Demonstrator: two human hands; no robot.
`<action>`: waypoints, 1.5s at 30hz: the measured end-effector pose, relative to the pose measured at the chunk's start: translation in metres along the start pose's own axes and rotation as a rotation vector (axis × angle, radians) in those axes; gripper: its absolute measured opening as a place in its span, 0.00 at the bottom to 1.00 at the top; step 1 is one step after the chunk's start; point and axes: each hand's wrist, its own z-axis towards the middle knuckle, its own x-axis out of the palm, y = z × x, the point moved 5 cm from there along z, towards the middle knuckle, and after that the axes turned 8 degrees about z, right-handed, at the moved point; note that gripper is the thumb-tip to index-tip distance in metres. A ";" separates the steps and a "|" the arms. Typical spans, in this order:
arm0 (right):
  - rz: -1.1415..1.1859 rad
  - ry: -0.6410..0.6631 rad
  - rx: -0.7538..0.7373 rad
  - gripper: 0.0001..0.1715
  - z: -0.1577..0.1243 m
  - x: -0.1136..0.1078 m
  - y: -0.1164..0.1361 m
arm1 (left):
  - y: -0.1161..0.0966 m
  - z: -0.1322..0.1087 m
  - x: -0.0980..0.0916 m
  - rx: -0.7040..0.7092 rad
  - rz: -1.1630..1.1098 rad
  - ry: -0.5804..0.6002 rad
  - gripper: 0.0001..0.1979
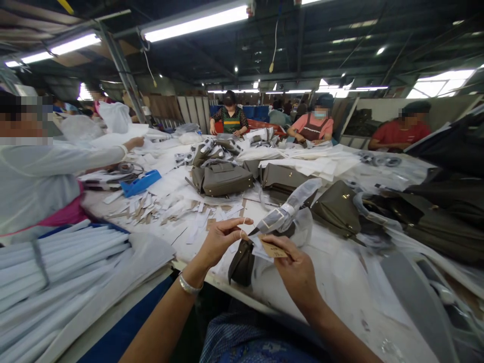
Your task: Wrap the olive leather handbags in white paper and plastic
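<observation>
My left hand, with a silver bracelet at the wrist, has its thumb and forefinger bent towards each other. What looks like a thin white string loops at its fingertips. My right hand pinches a brown card hang tag with dark print, along with some whitish paper or plastic slips. Just beyond both hands lies a dark olive handbag, partly hidden. Its strap and buckle are wrapped in clear plastic and rise towards the far right.
Several olive handbags lie across the white table. Paper slips and brown tags are scattered at left, near a blue holder. White rolled material is stacked at front left. A co-worker's sleeve reaches in; more people sit opposite.
</observation>
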 end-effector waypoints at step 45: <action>0.356 0.147 0.231 0.17 0.008 0.013 0.005 | -0.007 -0.073 -0.001 0.005 0.104 -0.622 0.09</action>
